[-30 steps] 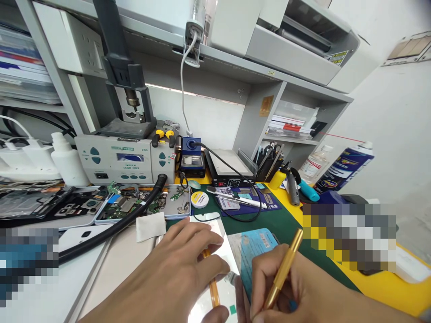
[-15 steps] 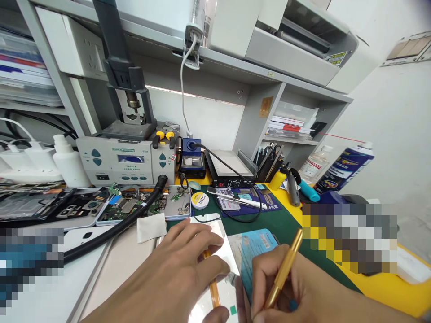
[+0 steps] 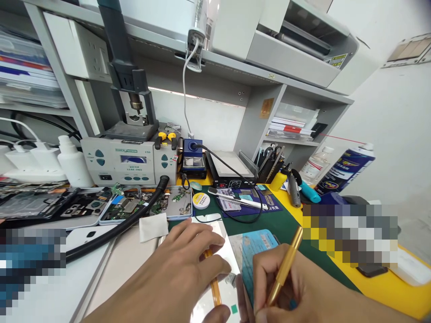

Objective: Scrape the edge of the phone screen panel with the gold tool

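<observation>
- Green mat covers the near middle of a cluttered repair bench; a yellow strip borders it on the right.
- Pale shiny panel lies flat at the near edge of the mat, with an orange strip running along its face.
- Left hand lies palm down on the panel, fingers spread flat and pressing, gripping nothing.
- Teal-backed panel lies just right of the pale one, touching or overlapping it; which is on top cannot be told.
- Right hand is closed pen-fashion round a gold tool; its tip is hidden behind the fingers.
- White cloth lies just left of the left hand's fingertips.
- Opened phones with exposed boards lie behind, crossed by a black hose.
- Grey rework station stands at the back left, a white bottle beside it.
- Blue spray can leans at the far right.
</observation>
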Available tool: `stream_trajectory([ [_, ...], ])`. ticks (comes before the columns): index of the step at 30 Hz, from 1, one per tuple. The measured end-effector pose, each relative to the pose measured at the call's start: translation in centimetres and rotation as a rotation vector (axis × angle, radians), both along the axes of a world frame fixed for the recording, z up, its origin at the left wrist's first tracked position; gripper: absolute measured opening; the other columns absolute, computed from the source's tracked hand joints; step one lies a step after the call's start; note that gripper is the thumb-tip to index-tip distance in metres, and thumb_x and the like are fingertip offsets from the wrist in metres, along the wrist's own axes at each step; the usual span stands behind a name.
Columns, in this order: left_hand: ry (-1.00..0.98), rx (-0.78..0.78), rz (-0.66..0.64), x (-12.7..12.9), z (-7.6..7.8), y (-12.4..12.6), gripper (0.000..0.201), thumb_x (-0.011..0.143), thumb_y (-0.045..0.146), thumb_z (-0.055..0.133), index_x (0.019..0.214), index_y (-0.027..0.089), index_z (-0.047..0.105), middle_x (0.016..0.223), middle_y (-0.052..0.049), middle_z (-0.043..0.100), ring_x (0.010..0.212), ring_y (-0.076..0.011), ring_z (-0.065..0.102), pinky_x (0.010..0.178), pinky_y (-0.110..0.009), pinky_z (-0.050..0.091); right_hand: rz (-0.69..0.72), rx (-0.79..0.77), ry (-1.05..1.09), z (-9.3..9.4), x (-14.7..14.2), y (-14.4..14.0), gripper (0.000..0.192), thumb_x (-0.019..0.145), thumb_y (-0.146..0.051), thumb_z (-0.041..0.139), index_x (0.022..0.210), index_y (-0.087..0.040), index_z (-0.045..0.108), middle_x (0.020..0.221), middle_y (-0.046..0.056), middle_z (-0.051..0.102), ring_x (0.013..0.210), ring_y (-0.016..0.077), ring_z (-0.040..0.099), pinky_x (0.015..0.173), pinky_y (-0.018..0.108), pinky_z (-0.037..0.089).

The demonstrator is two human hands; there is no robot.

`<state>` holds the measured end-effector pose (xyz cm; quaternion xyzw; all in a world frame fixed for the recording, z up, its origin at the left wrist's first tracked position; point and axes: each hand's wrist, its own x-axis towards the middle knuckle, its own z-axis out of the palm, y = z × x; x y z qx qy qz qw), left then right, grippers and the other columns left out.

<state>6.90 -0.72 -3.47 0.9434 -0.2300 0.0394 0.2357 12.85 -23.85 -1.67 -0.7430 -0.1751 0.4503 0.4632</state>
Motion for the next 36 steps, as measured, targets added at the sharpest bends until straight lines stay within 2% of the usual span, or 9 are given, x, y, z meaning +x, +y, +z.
stream_trajectory([
  [4, 0.033, 0.000, -0.032, -0.1, -0.3, 0.3, 0.022, 0.083, 0.040, 0.073, 0.104, 0.034, 0.074, 0.127, 0.000, 0.069, 0.124, -0.0330, 0.058, 0.106, -0.057, 0.044, 0.029, -0.010, -0.005, -0.7, 0.1, -0.1, 0.024, 0.069, -0.016, 0.080, 0.074, -0.018, 0.057, 0.069, -0.004, 0.060, 0.063, 0.0092, 0.049, 0.055, 0.020, 0.036],
  [7, 0.023, -0.006, -0.062, 0.0, -0.9, 0.6, 0.021, 0.083, 0.043, 0.074, 0.103, 0.034, 0.075, 0.124, 0.000, 0.070, 0.123, -0.0318, 0.059, 0.107, -0.054, 0.044, 0.033, 0.006, -0.014, -1.1, 0.3, -0.2, 0.027, 0.068, -0.019, 0.083, 0.073, -0.019, 0.056, 0.067, -0.005, 0.057, 0.061, 0.0085, 0.047, 0.054, 0.020, 0.034],
  [12, -0.166, -0.038, -0.052, 0.1, -1.1, 0.4, 0.024, 0.081, 0.040, 0.076, 0.102, 0.029, 0.075, 0.116, -0.004, 0.071, 0.119, -0.0301, 0.059, 0.105, -0.045, 0.048, 0.038, 0.024, -0.006, -1.2, 0.4, -0.5, 0.027, 0.068, -0.021, 0.084, 0.074, -0.018, 0.058, 0.067, -0.004, 0.057, 0.062, 0.0090, 0.048, 0.055, 0.020, 0.034],
  [17, -0.258, -0.043, -0.037, 0.0, -0.9, -0.1, 0.030, 0.079, 0.043, 0.075, 0.105, 0.028, 0.073, 0.113, -0.005, 0.069, 0.119, -0.0310, 0.057, 0.107, -0.045, 0.046, 0.037, 0.024, -0.009, -1.2, 0.3, -0.3, 0.029, 0.069, -0.024, 0.085, 0.074, -0.018, 0.057, 0.065, -0.005, 0.056, 0.059, 0.0081, 0.046, 0.052, 0.019, 0.033],
  [22, -0.239, -0.046, -0.044, 0.0, -1.0, 0.2, 0.028, 0.080, 0.041, 0.076, 0.104, 0.027, 0.073, 0.114, -0.005, 0.070, 0.118, -0.0305, 0.058, 0.105, -0.044, 0.046, 0.031, 0.033, -0.022, -1.4, 0.3, -0.4, 0.028, 0.069, -0.023, 0.085, 0.074, -0.018, 0.057, 0.067, -0.004, 0.056, 0.062, 0.0091, 0.047, 0.054, 0.020, 0.034],
  [29, 0.007, -0.020, -0.050, 0.2, -0.8, 0.4, 0.020, 0.083, 0.042, 0.075, 0.101, 0.033, 0.075, 0.122, 0.001, 0.071, 0.122, -0.0302, 0.060, 0.105, -0.050, 0.045, 0.036, 0.031, -0.013, -1.3, 0.3, -0.5, 0.029, 0.069, -0.024, 0.086, 0.073, -0.018, 0.058, 0.064, -0.005, 0.055, 0.059, 0.0078, 0.045, 0.051, 0.020, 0.032],
  [36, 0.019, -0.018, -0.060, 0.4, -0.8, 0.5, 0.021, 0.083, 0.044, 0.074, 0.102, 0.035, 0.075, 0.124, 0.000, 0.070, 0.123, -0.0309, 0.059, 0.108, -0.054, 0.043, 0.049, 0.029, -0.031, -1.4, 0.3, -0.5, 0.029, 0.072, -0.027, 0.085, 0.075, -0.019, 0.057, 0.067, -0.005, 0.055, 0.061, 0.0091, 0.046, 0.055, 0.021, 0.034],
])
